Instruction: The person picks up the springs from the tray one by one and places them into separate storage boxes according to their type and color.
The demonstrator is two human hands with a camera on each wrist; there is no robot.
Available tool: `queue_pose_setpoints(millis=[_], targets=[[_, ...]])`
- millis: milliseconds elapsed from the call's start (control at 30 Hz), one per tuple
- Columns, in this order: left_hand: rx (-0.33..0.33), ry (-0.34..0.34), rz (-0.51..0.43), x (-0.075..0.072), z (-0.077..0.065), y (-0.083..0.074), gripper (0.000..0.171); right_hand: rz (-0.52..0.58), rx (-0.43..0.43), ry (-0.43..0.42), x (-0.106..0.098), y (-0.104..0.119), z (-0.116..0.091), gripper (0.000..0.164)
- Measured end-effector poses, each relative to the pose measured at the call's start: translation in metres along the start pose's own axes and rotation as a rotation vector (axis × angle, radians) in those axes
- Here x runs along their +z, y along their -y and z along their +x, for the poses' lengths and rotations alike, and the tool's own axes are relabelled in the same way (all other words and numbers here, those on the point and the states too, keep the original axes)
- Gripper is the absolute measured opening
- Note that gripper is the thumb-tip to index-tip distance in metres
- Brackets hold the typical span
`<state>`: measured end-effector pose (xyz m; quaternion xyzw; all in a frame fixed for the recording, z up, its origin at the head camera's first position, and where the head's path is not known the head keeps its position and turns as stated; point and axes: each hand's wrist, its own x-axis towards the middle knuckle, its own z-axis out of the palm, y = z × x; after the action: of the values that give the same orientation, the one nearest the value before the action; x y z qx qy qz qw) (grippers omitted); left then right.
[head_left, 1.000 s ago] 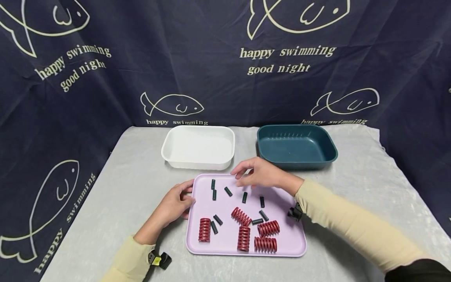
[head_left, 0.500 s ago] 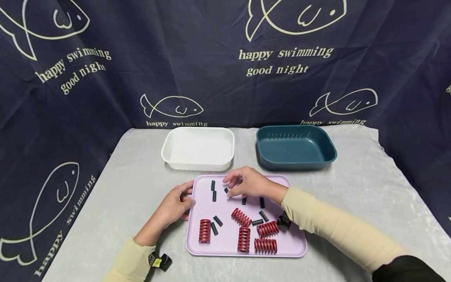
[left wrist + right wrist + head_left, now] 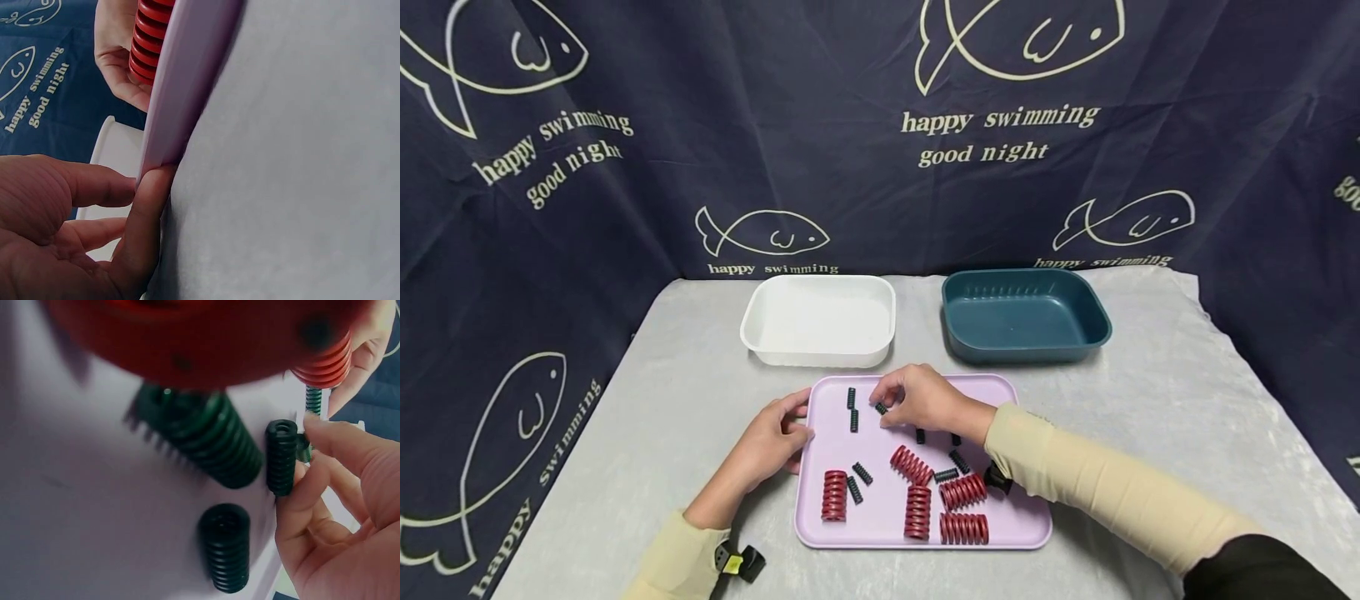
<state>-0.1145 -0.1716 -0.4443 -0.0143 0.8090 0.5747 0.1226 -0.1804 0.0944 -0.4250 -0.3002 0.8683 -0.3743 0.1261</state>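
On a light purple tray (image 3: 1022, 533) lie several small dark green springs (image 3: 853, 421) and several larger red springs (image 3: 917, 511). My right hand (image 3: 928, 400) is over the tray's far half, pinching one small green spring (image 3: 881, 408) between thumb and fingers; those fingers partly cover it. At the tray's left edge, my left hand (image 3: 767, 437) grips the rim, its thumb (image 3: 103, 185) on one side and a finger under the other in the left wrist view. Close to the right wrist camera, a red spring (image 3: 206, 350) blurs across the top, with green springs (image 3: 228, 550) below.
Behind the tray stand a white bin (image 3: 820, 321) at left and a dark teal bin (image 3: 1026, 317) at right, both with nothing visible inside. A pale grey cloth (image 3: 625, 433) covers the table. A navy curtain (image 3: 850, 167) with fish prints hangs behind.
My right hand has moved left and down from the tray's far edge and taken a small green spring between its fingertips. My left hand has stayed on the tray's rim.
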Motion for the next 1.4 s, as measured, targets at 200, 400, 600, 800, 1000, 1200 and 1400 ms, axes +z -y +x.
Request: queue_pose_setpoints(millis=[200, 400, 600, 800, 1000, 1200, 1400], targets=[[0.003, 0.002, -0.003, -0.001, 0.0, 0.002, 0.064, -0.013, -0.039, 0.031, -0.004, 0.002, -0.003, 0.026], [0.0, 0.003, -0.002, -0.001, 0.0, 0.003, 0.064, 0.018, -0.039, 0.062, -0.011, -0.001, -0.005, 0.026], [-0.003, 0.001, -0.003, -0.001, 0.0, 0.003, 0.064, 0.14, -0.002, 0.089, -0.023, -0.003, -0.011, 0.025], [-0.005, 0.0, -0.001, -0.001, 0.0, 0.002, 0.063, 0.205, 0.071, 0.086, -0.036, -0.005, -0.019, 0.029], [-0.005, -0.011, 0.012, 0.0, -0.001, 0.001, 0.063, 0.221, 0.098, 0.076, -0.05, -0.005, -0.025, 0.031], [-0.006, -0.014, 0.019, 0.0, -0.001, 0.001, 0.063, 0.248, 0.095, 0.072, -0.067, -0.012, -0.023, 0.03], [-0.01, -0.017, 0.011, 0.0, 0.0, 0.002, 0.063, 0.193, 0.093, 0.043, -0.088, -0.015, -0.019, 0.028]])
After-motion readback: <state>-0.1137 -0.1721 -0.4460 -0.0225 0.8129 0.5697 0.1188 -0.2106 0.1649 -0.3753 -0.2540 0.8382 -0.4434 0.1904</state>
